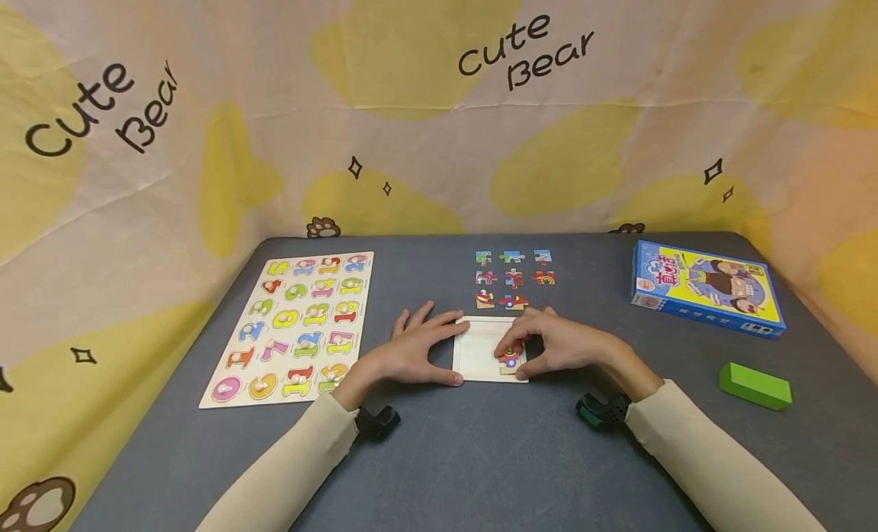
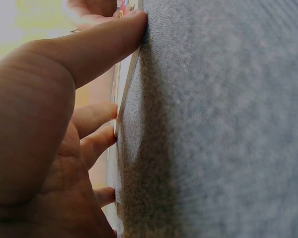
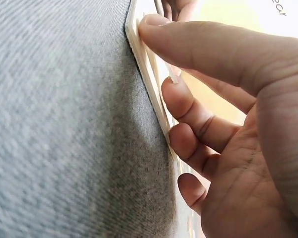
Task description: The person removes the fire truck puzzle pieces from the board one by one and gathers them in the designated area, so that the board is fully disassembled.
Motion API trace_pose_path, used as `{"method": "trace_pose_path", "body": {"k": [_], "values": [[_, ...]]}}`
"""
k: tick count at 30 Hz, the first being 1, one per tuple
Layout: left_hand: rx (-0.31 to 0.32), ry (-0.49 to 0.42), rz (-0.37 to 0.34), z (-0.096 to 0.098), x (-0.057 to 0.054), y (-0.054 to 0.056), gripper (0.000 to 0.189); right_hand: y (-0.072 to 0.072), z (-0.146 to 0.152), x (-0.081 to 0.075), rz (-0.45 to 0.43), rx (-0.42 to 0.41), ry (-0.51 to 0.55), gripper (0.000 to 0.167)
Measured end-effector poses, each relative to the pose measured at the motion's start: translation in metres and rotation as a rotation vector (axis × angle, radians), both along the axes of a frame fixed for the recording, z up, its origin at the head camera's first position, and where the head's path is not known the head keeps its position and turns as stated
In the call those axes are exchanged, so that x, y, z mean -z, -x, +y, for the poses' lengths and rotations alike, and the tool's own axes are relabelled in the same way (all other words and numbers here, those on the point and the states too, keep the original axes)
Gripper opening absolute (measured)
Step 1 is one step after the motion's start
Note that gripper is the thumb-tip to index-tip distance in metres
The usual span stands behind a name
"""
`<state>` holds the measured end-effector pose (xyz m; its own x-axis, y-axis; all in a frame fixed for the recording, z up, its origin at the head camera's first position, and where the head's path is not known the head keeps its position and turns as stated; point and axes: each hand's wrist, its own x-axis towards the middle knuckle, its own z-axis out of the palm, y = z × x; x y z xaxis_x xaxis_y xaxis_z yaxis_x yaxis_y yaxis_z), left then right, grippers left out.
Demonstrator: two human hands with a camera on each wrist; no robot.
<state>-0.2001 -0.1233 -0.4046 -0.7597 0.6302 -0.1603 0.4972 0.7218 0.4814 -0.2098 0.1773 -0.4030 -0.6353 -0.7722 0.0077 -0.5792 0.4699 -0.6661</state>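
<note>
A small white puzzle tray [image 1: 475,357] with a raised rim lies on the table between the hands. My left hand [image 1: 414,353] rests at its left edge, thumb and fingers spread and nearly straight; in the left wrist view, thumb and fingertips touch the tray's edge [image 2: 124,89]. Over the tray's near right corner, my right hand [image 1: 569,345] pinches a colourful jigsaw piece [image 1: 510,359] between thumb and forefinger. The right wrist view shows this piece edge-on and tilted, its far end raised above the tray. The fingers partly hide its picture.
Behind the tray, several loose jigsaw pieces [image 1: 514,278] lie in rows. A number puzzle board [image 1: 236,379] lies at the left. To the right are a blue and yellow box [image 1: 709,286] and a green block [image 1: 755,386]. A printed cloth [image 1: 425,136] hangs behind the table.
</note>
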Motion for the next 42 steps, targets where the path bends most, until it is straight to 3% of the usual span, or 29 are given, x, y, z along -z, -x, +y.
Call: {"method": "trace_pose_path", "body": {"k": [13, 20, 30, 42], "values": [[0.004, 0.005, 0.013, 0.0, 0.0, 0.0, 0.087, 0.01, 0.018, 0.004, -0.102, 0.13, 0.106, 0.04], [0.005, -0.001, 0.011, 0.0, -0.001, -0.001, 0.087, 0.014, 0.025, 0.006, -0.073, 0.17, 0.092, 0.039], [0.008, -0.004, 0.003, 0.0, -0.001, -0.001, 0.087, 0.021, 0.045, 0.011, -0.043, 0.283, 0.166, 0.036], [0.007, -0.016, 0.002, 0.0, -0.002, -0.002, 0.087, 0.032, 0.061, 0.019, 0.054, 0.411, 0.111, 0.036]]}}
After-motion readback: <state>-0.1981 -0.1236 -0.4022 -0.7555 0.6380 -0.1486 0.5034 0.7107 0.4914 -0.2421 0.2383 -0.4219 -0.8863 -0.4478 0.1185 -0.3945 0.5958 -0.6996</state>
